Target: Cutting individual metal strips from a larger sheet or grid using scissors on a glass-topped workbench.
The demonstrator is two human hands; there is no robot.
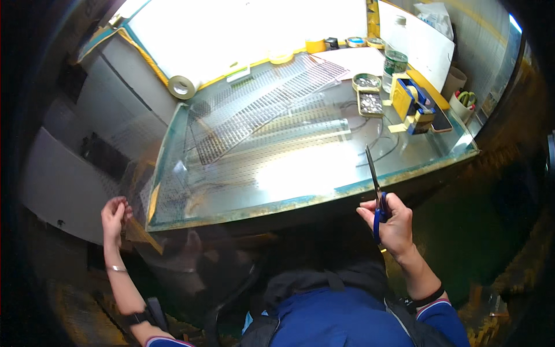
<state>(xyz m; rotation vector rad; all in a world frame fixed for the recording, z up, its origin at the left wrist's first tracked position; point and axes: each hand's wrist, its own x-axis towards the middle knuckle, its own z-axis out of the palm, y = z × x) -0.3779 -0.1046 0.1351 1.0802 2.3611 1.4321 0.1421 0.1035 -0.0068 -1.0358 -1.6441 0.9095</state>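
The clearest hazard is the bare point of the scissors (374, 175), which sticks up and away past the front rim of the tabletop (272, 209): a quick forward swing of the right hand (398, 222) could knock the open square tin (370, 104) and spill its small pieces, or a sweep to the left could scratch the perforated clear sheet (254, 124). The blades might also snag the pale tape tabs jutting from the tape dispenser (425, 118) if they pass too near it. A slack grip on the blue handles could let the tool drop against the rim. The scissors lie within the right hand, its fingers wrapped around the handles and its thumb close to them, with the blades running out beyond the fingers and looking closed together. They are well apart from the left hand (114, 220), which hangs off the tabletop's left side with fingers curled and tips close to the thumb; whether it pinches anything, I cannot tell.
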